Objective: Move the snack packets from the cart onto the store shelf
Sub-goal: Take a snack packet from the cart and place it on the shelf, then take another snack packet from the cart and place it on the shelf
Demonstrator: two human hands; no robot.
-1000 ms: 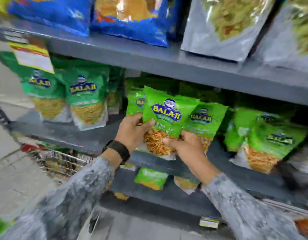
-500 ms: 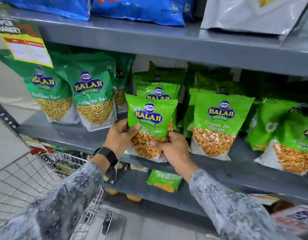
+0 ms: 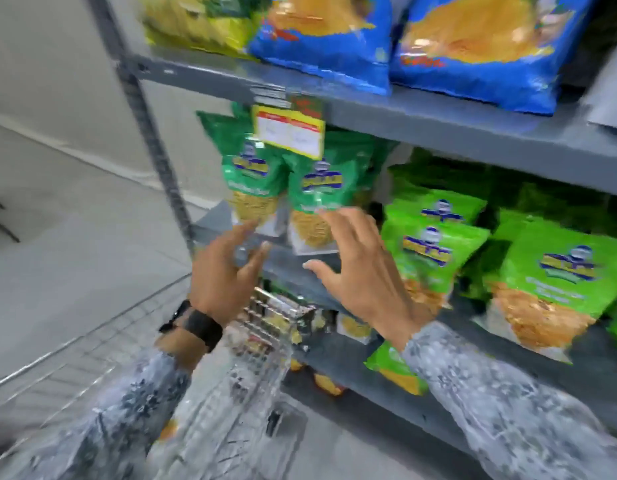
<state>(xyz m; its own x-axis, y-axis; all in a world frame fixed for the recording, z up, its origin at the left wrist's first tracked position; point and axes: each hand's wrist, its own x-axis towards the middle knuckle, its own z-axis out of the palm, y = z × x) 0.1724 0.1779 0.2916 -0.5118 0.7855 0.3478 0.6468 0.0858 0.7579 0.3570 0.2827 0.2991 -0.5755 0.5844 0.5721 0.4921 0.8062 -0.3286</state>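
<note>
Light-green snack packets (image 3: 435, 251) stand upright on the middle shelf (image 3: 473, 327), right of darker green packets (image 3: 317, 199). Both the left hand (image 3: 224, 275) and right hand (image 3: 360, 268) hover spread wide before the shelf, holding nothing. The wire cart (image 3: 102, 358), near left, is too blurred to show its contents.

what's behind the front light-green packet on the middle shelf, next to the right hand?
Behind the front light-green packet stands at least one more like it, its top and logo showing above. Its lower part is covered, and how many more sit deeper in the dark shelf cannot be told.
</note>
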